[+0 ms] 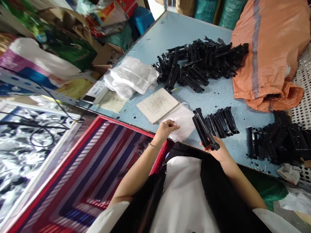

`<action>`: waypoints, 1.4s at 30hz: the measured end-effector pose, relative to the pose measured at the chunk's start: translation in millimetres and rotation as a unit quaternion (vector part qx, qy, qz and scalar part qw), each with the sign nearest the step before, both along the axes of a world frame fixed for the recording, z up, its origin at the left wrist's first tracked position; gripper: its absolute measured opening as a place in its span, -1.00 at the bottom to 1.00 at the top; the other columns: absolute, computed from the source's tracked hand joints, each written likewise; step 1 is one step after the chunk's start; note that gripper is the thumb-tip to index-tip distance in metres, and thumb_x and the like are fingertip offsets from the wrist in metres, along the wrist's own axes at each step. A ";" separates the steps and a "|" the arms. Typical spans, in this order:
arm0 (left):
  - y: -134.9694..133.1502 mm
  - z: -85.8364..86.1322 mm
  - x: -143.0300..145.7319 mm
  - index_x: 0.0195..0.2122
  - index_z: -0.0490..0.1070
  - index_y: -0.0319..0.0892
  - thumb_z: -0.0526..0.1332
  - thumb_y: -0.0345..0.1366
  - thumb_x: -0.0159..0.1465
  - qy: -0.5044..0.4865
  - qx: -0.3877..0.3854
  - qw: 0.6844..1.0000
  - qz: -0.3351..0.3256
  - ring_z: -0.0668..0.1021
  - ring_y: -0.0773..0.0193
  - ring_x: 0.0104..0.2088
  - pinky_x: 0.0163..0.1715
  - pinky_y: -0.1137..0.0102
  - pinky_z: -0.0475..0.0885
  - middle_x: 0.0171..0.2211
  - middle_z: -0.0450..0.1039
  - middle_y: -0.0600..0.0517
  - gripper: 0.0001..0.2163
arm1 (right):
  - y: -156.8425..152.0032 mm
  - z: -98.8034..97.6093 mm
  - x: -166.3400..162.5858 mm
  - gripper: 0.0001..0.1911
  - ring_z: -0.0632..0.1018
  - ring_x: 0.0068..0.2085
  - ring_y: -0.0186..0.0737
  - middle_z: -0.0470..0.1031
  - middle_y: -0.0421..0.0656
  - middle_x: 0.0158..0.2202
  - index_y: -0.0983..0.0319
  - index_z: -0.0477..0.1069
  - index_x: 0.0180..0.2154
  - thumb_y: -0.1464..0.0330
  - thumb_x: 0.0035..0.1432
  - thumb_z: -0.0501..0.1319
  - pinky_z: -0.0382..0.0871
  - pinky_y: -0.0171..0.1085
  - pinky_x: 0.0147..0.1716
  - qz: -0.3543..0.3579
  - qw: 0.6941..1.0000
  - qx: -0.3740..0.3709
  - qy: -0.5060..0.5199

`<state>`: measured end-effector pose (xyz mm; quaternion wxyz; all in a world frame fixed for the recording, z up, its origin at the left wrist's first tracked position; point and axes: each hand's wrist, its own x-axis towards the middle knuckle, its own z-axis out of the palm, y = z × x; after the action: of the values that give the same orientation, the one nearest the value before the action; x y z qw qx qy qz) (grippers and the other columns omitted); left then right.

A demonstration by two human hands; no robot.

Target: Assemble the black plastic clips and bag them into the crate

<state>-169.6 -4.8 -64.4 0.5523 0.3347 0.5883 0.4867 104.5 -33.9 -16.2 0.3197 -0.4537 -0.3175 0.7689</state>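
Observation:
My right hand (217, 149) is closed around a few long black plastic parts (204, 129), held tilted above the table's near edge. My left hand (167, 129) has its fingers pinched at a thin clear plastic bag (182, 121), which lies partly under a beige square board (157, 105) with specks on it. A short row of similar black parts (222, 122) lies side by side just beyond my right hand. Farther back is a large loose heap of black parts (194, 63).
A stack of clear bags (133, 77) lies left of the heap, near a white box (97, 92). An orange woven sack (269, 55) stands at right, with more black parts (279, 139) before it. A red crate (97, 118) with a striped lining sits below the table edge.

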 end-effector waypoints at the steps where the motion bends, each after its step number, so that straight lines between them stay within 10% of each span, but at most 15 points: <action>1: 0.5 0.1 1.1 -0.52 0.46 -0.20 0.51 -0.24 -0.01 -0.005 0.001 1.000 -0.006 0.34 0.41 -0.55 -0.50 0.45 0.22 -0.56 0.38 0.10 -0.76 | -3.1 -3.0 -4.5 -0.62 0.49 -0.55 -0.23 0.61 -0.09 -0.44 0.19 0.51 -0.39 0.00 0.14 0.31 0.29 -0.27 -0.61 0.018 1.000 -0.012 0.017; 5: -1.2 1.0 1.2 -0.42 0.50 -0.17 0.43 -0.26 0.09 0.023 0.031 0.999 -0.018 0.42 0.35 -0.54 -0.46 0.42 0.36 -0.54 0.44 0.07 -0.85 | -18.4 -24.4 -20.7 -0.70 0.51 -0.50 -0.21 0.61 -0.03 -0.41 0.22 0.51 -0.32 0.10 0.14 0.30 0.15 -0.34 -0.70 0.061 0.993 -0.071 0.077; 11: -13.6 0.6 -10.4 -0.25 0.63 -0.11 0.16 -0.47 0.24 0.322 0.169 0.929 -0.066 0.61 0.10 -0.06 0.07 0.20 0.50 -0.14 0.60 -0.07 -0.76 | -32.8 -42.3 -25.6 -0.83 0.55 -0.44 -0.28 0.62 -0.05 -0.34 0.24 0.49 -0.27 0.31 0.11 0.38 0.20 -0.44 -0.69 -0.011 0.979 -0.151 0.136; 16: -17.1 -4.6 -11.1 0.12 0.51 -0.19 0.07 -0.52 0.28 0.439 0.216 0.870 -0.066 0.58 0.14 0.06 0.08 0.24 0.52 0.15 0.47 -0.16 -0.57 | -22.0 -49.7 -43.6 -0.83 0.39 -0.59 -0.47 0.50 -0.14 -0.49 0.37 0.50 -0.24 0.37 0.31 0.23 0.20 -0.54 -0.69 0.036 0.930 -0.281 0.232; 23: -4.9 -15.4 -15.9 -0.03 0.58 -0.22 0.12 -0.40 0.38 0.463 0.249 0.851 0.009 0.63 0.23 -0.17 -0.07 0.30 0.59 -0.03 0.53 -0.16 -0.74 | -6.0 -53.8 -53.0 -0.72 0.25 -0.62 -0.51 0.40 -0.23 -0.52 0.34 0.46 -0.22 0.33 0.44 0.05 0.19 -0.57 -0.70 0.074 0.911 -0.292 0.282; 29: -40.4 13.4 20.3 0.45 0.12 -0.10 -0.01 -0.56 0.38 0.416 0.425 0.786 -0.170 0.53 0.16 0.21 0.17 0.28 0.52 0.25 0.38 -0.20 -0.39 | 9.3 -47.9 -72.0 -0.67 0.15 -0.64 -0.45 0.23 -0.32 -0.61 0.22 0.35 -0.42 0.19 0.37 0.12 0.14 -0.46 -0.69 0.054 0.994 -0.071 0.065; 33: -63.8 35.0 38.5 0.50 -0.05 -0.12 0.05 -0.52 0.40 0.365 0.443 0.777 -0.259 0.50 0.09 0.25 0.18 0.23 0.54 0.28 0.34 -0.25 -0.34 | 4.7 -36.0 -73.8 -0.69 0.30 -0.58 -0.36 0.27 -0.29 -0.63 0.18 0.32 -0.48 0.22 0.27 0.25 0.24 -0.37 -0.60 0.017 0.995 0.052 -0.079; 38: -97.1 81.7 0.6 0.35 0.29 0.00 0.22 -0.38 0.41 0.378 0.399 0.813 -0.194 0.65 0.21 -0.03 0.04 0.33 0.61 0.01 0.56 -0.08 -0.51 | -1.0 4.0 -42.5 -0.73 0.57 -0.35 -0.22 0.58 -0.16 -0.30 0.12 0.51 -0.02 0.18 0.36 0.17 0.50 -0.24 -0.32 0.227 0.910 0.280 -0.204; 42: -150.2 103.2 -87.8 0.21 0.48 0.11 0.24 -0.23 0.39 0.414 0.235 0.847 -0.237 0.66 0.13 0.01 0.06 0.33 0.59 0.05 0.60 0.01 -0.64 | 14.0 10.7 -16.1 -0.58 0.60 -0.06 -0.03 0.55 0.00 -0.02 0.18 0.42 0.19 0.20 0.37 0.18 0.53 -0.14 -0.13 0.193 0.779 0.396 -0.446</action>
<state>-257.5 -155.0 38.9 0.2606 0.7542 0.5329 0.2814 88.4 -19.9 -5.5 0.1388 -0.5090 -0.7817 0.3325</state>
